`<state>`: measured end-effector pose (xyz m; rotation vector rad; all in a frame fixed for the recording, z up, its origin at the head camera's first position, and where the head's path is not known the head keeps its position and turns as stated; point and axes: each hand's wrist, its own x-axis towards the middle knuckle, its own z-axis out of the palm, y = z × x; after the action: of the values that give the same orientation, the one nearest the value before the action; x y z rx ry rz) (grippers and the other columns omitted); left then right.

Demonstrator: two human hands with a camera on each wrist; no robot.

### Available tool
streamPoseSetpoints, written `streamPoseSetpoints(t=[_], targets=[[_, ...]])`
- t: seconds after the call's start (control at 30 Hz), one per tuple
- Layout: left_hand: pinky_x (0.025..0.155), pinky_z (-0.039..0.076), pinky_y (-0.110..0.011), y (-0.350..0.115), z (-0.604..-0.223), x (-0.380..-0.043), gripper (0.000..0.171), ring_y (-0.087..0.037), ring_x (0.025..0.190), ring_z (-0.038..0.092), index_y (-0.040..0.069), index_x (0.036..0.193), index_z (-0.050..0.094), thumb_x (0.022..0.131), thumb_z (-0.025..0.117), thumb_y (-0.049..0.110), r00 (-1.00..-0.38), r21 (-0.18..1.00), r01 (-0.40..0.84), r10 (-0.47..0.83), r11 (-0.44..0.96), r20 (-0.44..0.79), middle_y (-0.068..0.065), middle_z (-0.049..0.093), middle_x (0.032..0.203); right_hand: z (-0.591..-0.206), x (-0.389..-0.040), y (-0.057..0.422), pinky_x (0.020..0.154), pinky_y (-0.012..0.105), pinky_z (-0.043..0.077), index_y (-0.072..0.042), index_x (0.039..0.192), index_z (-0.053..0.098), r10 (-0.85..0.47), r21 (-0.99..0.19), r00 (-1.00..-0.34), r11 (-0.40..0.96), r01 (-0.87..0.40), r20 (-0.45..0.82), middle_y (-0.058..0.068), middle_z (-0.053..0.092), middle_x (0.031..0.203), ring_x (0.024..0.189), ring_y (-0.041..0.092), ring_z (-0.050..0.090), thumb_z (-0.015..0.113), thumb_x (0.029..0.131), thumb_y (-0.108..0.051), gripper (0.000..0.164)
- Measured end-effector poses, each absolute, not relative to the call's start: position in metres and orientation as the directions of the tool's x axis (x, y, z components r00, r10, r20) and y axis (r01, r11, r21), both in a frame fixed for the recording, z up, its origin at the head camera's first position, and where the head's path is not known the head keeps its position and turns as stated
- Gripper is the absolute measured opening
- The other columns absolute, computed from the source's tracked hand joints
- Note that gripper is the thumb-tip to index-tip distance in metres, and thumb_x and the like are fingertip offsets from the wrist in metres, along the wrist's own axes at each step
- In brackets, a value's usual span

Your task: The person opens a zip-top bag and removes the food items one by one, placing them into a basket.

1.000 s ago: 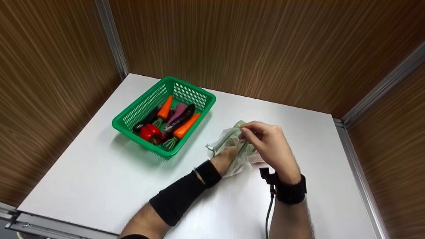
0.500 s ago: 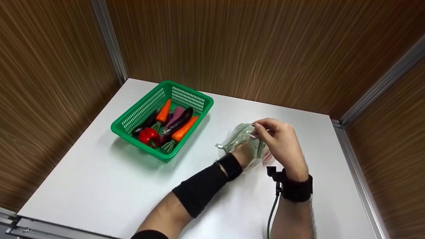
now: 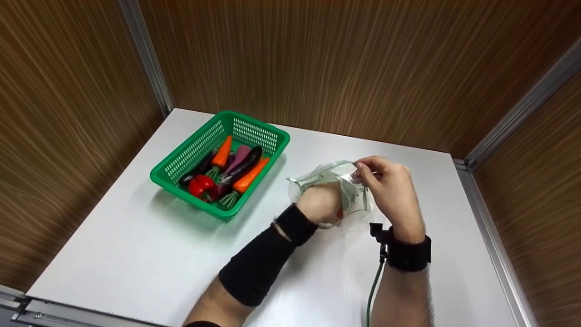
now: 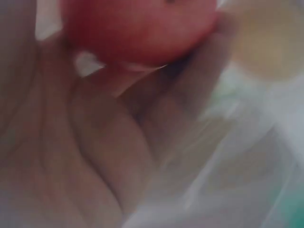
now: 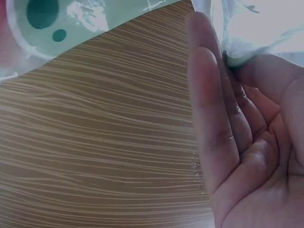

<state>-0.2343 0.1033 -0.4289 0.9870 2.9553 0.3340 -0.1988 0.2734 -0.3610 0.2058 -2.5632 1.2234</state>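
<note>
A clear ziplock bag (image 3: 356, 200) with pale green trim stands on the white table. My left hand (image 3: 320, 202) reaches into its mouth, fingers hidden in the head view. The left wrist view has that hand (image 4: 109, 118) curled round a smooth red round fruit (image 4: 142, 28); a speck of red fruit (image 3: 339, 213) shows beside the hand from above. A blurred yellowish round thing (image 4: 270, 40) lies beyond the fingertips. My right hand (image 3: 386, 188) pinches the bag's rim on the right between thumb and fingers, and the right wrist view shows the plastic bag (image 5: 95, 19) hanging from it.
Left of the bag stands a green plastic basket (image 3: 181, 195) of carrots (image 3: 252, 175), eggplants (image 3: 247, 163) and a red bell pepper (image 3: 203, 187). Wood-grain panels (image 3: 317, 68) enclose the white table (image 3: 136, 254). A cable (image 3: 374, 290) trails from the right wrist.
Both hands and the bag have shifted right overall. My left hand has drawn back a little toward the bag's mouth over the last half second, and red now shows beside it.
</note>
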Motion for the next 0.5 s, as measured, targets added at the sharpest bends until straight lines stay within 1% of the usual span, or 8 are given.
streamPoseSetpoints(t=[0.03,0.07,0.13,0.23,0.3,0.37,0.4,0.5], targets=[[0.084,0.070,-0.034,0.097,-0.421,-0.231,0.026,-0.017,0.094,0.080,0.018,0.117,0.081,0.094,0.092,0.026,-0.773,0.169,0.632,0.629,0.756,0.078,0.001,0.084,0.113,-0.361,-0.198,0.274,0.078,0.007,0.059,0.001,0.122,0.088,0.002,-0.735,-0.948,0.631,-0.247,0.319,0.023,0.089,0.111,0.081,-0.015,0.075,0.072,0.117,-0.009,0.020],[0.089,0.071,-0.038,0.091,-0.413,-0.230,0.037,-0.020,0.101,0.082,0.018,0.123,0.081,0.092,0.096,0.030,-0.763,0.188,0.642,0.644,0.743,0.060,-0.001,0.084,0.121,-0.360,-0.198,0.275,0.079,0.006,0.059,0.001,0.122,0.088,0.008,-0.734,-0.948,0.634,-0.241,0.319,0.023,0.089,0.112,0.081,-0.015,0.074,0.072,0.116,-0.009,0.020],[0.093,0.071,-0.041,0.074,-0.400,-0.226,0.049,-0.022,0.111,0.082,0.021,0.136,0.078,0.093,0.096,0.034,-0.713,0.216,0.695,0.696,0.685,0.085,-0.001,0.080,0.132,-0.360,-0.198,0.276,0.078,0.005,0.058,0.000,0.123,0.088,0.026,-0.726,-0.946,0.647,-0.231,0.324,0.022,0.090,0.110,0.081,-0.016,0.073,0.072,0.116,-0.010,0.020],[0.103,0.069,-0.041,0.043,-0.387,-0.227,0.065,-0.023,0.122,0.078,0.025,0.154,0.069,0.096,0.095,0.035,-0.619,0.354,0.759,0.774,0.546,0.133,-0.003,0.072,0.149,-0.360,-0.198,0.280,0.077,0.004,0.056,0.000,0.123,0.088,0.052,-0.725,-0.941,0.652,-0.221,0.333,0.022,0.090,0.108,0.079,-0.017,0.072,0.073,0.116,-0.012,0.021],[0.104,0.068,-0.041,0.017,-0.380,-0.231,0.063,-0.023,0.123,0.076,0.026,0.154,0.068,0.097,0.094,0.034,-0.589,0.442,0.767,0.784,0.466,0.196,-0.003,0.070,0.150,-0.361,-0.198,0.281,0.075,0.005,0.056,0.000,0.122,0.088,0.067,-0.729,-0.937,0.647,-0.222,0.344,0.022,0.089,0.106,0.078,-0.017,0.072,0.073,0.116,-0.014,0.021],[0.109,0.067,-0.042,-0.012,-0.375,-0.238,0.060,-0.024,0.126,0.074,0.022,0.151,0.069,0.097,0.095,0.030,-0.602,0.499,0.752,0.756,0.430,0.256,-0.004,0.070,0.149,-0.361,-0.199,0.283,0.075,0.005,0.057,0.001,0.122,0.088,0.071,-0.740,-0.935,0.634,-0.226,0.347,0.024,0.089,0.106,0.077,-0.017,0.073,0.073,0.116,-0.014,0.021],[0.110,0.067,-0.043,-0.028,-0.374,-0.243,0.060,-0.025,0.127,0.074,0.021,0.150,0.069,0.098,0.096,0.030,-0.632,0.518,0.733,0.724,0.441,0.278,-0.005,0.070,0.149,-0.361,-0.199,0.283,0.075,0.006,0.058,0.001,0.121,0.088,0.074,-0.742,-0.934,0.631,-0.228,0.349,0.023,0.089,0.105,0.077,-0.016,0.074,0.073,0.116,-0.013,0.021],[0.114,0.065,-0.052,-0.071,-0.377,-0.259,0.063,-0.029,0.133,0.070,0.020,0.152,0.066,0.098,0.097,0.030,-0.780,0.571,0.604,0.561,0.557,0.277,-0.007,0.067,0.153,-0.360,-0.199,0.283,0.076,0.006,0.060,0.001,0.121,0.088,0.069,-0.740,-0.933,0.631,-0.234,0.353,0.023,0.089,0.104,0.077,-0.014,0.075,0.073,0.116,-0.013,0.021]])
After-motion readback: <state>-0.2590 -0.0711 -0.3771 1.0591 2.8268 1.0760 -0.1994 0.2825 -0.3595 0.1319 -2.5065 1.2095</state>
